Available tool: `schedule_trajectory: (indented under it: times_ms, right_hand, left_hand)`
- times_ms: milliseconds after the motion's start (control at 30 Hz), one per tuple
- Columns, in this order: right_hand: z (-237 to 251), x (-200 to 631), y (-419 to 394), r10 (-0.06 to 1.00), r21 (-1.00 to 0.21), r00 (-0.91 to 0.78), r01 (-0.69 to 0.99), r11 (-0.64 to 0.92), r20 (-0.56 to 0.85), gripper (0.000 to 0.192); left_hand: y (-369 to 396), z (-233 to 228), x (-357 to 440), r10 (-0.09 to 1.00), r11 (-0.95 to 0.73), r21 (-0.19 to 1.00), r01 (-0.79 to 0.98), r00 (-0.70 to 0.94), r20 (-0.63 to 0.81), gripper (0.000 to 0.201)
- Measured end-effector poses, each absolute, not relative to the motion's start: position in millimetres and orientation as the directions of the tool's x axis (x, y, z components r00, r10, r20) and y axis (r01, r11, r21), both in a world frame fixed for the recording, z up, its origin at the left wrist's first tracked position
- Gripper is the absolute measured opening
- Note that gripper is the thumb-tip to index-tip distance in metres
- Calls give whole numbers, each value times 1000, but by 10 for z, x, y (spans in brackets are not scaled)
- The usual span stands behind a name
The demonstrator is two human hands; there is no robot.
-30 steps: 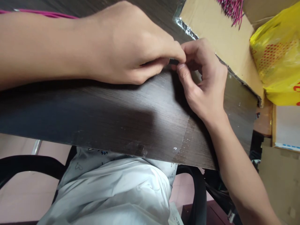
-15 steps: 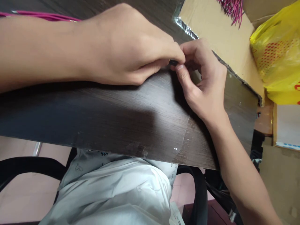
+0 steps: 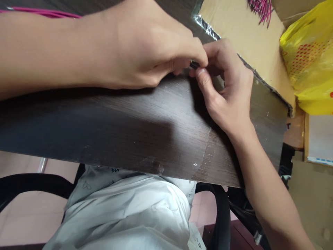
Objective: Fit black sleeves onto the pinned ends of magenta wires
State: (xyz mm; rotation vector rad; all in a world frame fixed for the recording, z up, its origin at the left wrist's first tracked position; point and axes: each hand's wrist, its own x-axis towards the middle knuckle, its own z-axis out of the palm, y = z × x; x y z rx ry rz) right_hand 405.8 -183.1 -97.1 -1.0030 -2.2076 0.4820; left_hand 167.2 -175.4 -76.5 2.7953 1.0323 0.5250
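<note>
A small black piece [image 3: 194,64] shows between the fingertips of both hands; most of it is covered, and its kind cannot be told. My left hand [image 3: 158,48] reaches in from the left with its index finger and thumb closed on the piece. From the right, my right hand [image 3: 226,80] pinches the piece's other end between thumb and index finger. Both hands are just above the dark wood-grain table [image 3: 125,128]. Behind my left forearm lies a bundle of magenta wires [image 3: 44,12].
A cardboard sheet [image 3: 241,38] with a taped edge lies at the back right, with magenta wire ends [image 3: 261,12] on it. Beside it stands a yellow plastic bag [image 3: 309,59]. Black chair armrests [image 3: 33,182] flank my lap below the table edge.
My left hand has shifted slightly up, and its thumb has drawn back a little from the black piece. My right hand keeps nearly the same pinch.
</note>
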Motion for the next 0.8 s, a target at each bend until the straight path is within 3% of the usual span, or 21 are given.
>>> schedule_trajectory:
  times_ms: [100,333,467,600,800]
  right_hand:
    - [-974,4058,-1826,770,-570,-490,522,634,408,18]
    - [-958,4056,-1840,786,-561,-475,553,616,396,23]
    - [-941,4054,-1850,788,-519,-473,593,616,395,27]
    - [-925,4046,-1856,755,-503,-496,563,656,428,19]
    - [-911,4030,-1855,747,-504,-505,551,665,432,15]
  left_hand:
    - [-1743,-744,1688,655,-754,177,633,707,267,60]
    - [-1682,-690,1791,684,-727,163,667,725,83,73]
    - [-1690,-702,1812,714,-699,127,704,697,71,69]
    - [-1709,-725,1813,719,-694,117,710,692,67,72]
    - [-1721,-763,1773,701,-714,135,688,698,148,67]
